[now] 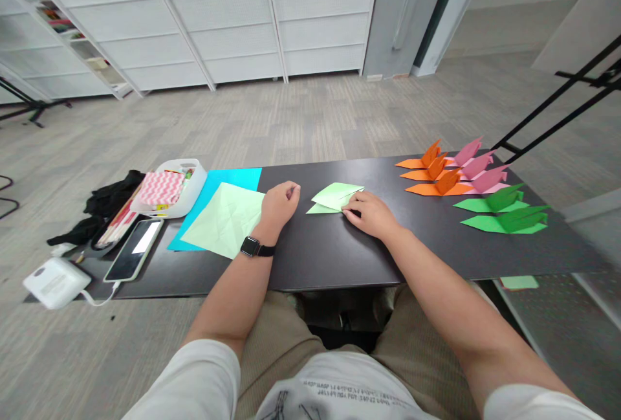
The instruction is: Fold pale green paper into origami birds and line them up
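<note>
A pale green piece of folded origami paper lies on the dark table in front of me. My right hand pinches its right corner between thumb and fingers. To its left, my left hand is curled closed above the table, apart from the folded piece; whether anything is inside the fingers is hidden. Beside the left wrist, which wears a black watch, rests a creased light green sheet on top of blue paper.
Orange folded cranes, pink cranes and green cranes stand at the table's right. A white basket, a phone cabled to a white power bank, and black cloth occupy the left end.
</note>
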Available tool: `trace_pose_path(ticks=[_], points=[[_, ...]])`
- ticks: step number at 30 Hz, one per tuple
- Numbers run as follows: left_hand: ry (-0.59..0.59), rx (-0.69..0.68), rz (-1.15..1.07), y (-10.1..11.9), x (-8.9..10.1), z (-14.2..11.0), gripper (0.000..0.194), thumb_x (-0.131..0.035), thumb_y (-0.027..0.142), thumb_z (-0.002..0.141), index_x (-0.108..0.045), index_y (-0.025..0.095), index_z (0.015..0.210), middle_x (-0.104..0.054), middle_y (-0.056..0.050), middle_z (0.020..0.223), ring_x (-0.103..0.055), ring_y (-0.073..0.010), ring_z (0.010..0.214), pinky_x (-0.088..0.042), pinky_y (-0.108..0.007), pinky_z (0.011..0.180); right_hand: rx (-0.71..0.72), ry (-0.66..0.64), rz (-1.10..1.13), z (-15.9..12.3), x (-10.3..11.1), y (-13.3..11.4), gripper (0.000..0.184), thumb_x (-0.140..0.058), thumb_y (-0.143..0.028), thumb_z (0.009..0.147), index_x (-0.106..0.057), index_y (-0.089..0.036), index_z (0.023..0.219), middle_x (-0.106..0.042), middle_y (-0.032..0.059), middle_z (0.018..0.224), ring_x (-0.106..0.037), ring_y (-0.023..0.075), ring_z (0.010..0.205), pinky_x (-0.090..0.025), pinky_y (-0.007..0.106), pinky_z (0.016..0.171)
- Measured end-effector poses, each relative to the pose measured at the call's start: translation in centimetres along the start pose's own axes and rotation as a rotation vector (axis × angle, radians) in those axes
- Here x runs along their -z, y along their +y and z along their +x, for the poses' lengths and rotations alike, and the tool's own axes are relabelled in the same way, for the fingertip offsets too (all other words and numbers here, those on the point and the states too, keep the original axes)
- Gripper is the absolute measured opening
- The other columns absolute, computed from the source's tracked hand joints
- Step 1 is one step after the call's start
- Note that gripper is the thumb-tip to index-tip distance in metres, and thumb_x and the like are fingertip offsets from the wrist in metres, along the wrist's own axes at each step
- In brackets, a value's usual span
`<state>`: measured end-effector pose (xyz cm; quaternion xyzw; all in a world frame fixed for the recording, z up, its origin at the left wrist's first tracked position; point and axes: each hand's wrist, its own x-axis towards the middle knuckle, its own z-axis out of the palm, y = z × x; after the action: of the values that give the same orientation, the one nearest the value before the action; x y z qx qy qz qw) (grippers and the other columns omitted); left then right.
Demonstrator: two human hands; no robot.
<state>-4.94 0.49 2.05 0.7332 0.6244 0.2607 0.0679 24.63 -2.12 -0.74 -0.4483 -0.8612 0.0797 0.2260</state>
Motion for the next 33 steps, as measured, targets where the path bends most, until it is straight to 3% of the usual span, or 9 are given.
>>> trace_pose_path(ticks=[4,12,18,23,29,33], points=[[0.017,-0.086,-0.153,-0.5,-1.1,0.1,0.022,-0.056,0.033,0.102,-0.075,0.022,0.099,-0.071,-0.002,0.086,-0.063,-0.0177,0.08,-0.045,-0.03,0.076,0.036,0.039,0.053,0.0,-0.4,0.9,0.019,-0.065,-0.028,0.099,-0.078,-0.023,0.087,-0.072,0.0068,0.095,-0.064,0.0225,0.092,-0.048,0.037,0.089],[-0.228,-0.292,-0.271,1.0,-1.9,-0.6,0.01,-0.067,0.024,0.094,-0.077,0.022,0.094,-0.068,-0.002,0.091,-0.062,-0.0163,0.08,-0.049,-0.03,0.075,0.024,0.046,0.064,0.1,-0.7,1.4,0.005,-0.074,-0.024,0.094,-0.078,-0.024,0.092,-0.077,0.0041,0.103,-0.068,0.0231,0.101,-0.046,0.036,0.091],[-0.254,-0.448,-0.271,1.7,-2.1,-0.7,0.008,-0.069,0.018,0.093,-0.076,0.021,0.094,-0.073,-0.003,0.1,-0.066,-0.0186,0.092,-0.051,-0.035,0.089,0.035,0.059,0.062,0.7,-0.9,2.2,0.017,-0.066,-0.019,0.097,-0.081,-0.027,0.096,-0.081,0.0026,0.107,-0.07,0.0228,0.106,-0.047,0.038,0.095],[-0.258,-0.571,-0.221,1.7,-2.6,-0.7,0.011,-0.069,0.025,0.098,-0.079,0.023,0.097,-0.076,-0.005,0.107,-0.066,-0.0209,0.1,-0.051,-0.039,0.097,0.037,0.047,0.051,0.8,-0.8,2.2,0.022,-0.062,-0.021,0.098,-0.082,-0.028,0.101,-0.082,0.0022,0.111,-0.069,0.0247,0.116,-0.046,0.041,0.101],[-0.266,-0.659,-0.165,1.1,-3.0,-0.6,0.013,-0.07,0.028,0.098,-0.083,0.024,0.099,-0.08,-0.004,0.112,-0.069,-0.0226,0.104,-0.052,-0.042,0.1,0.027,-0.041,0.04,1.0,-0.7,1.8,0.038,-0.053,-0.016,0.096,-0.079,-0.028,0.12,-0.077,0.0031,0.13,-0.06,0.0285,0.135,-0.039,0.05,0.111],[-0.302,-0.685,-0.149,0.8,-3.1,-0.8,0.018,-0.066,0.027,0.101,-0.081,0.026,0.111,-0.08,-0.003,0.122,-0.07,-0.0231,0.116,-0.05,-0.044,0.109,0.027,-0.042,0.057,1.3,-0.6,1.6,0.05,-0.046,-0.01,0.092,-0.075,-0.027,0.129,-0.074,0.0033,0.137,-0.057,0.0282,0.138,-0.037,0.051,0.114]])
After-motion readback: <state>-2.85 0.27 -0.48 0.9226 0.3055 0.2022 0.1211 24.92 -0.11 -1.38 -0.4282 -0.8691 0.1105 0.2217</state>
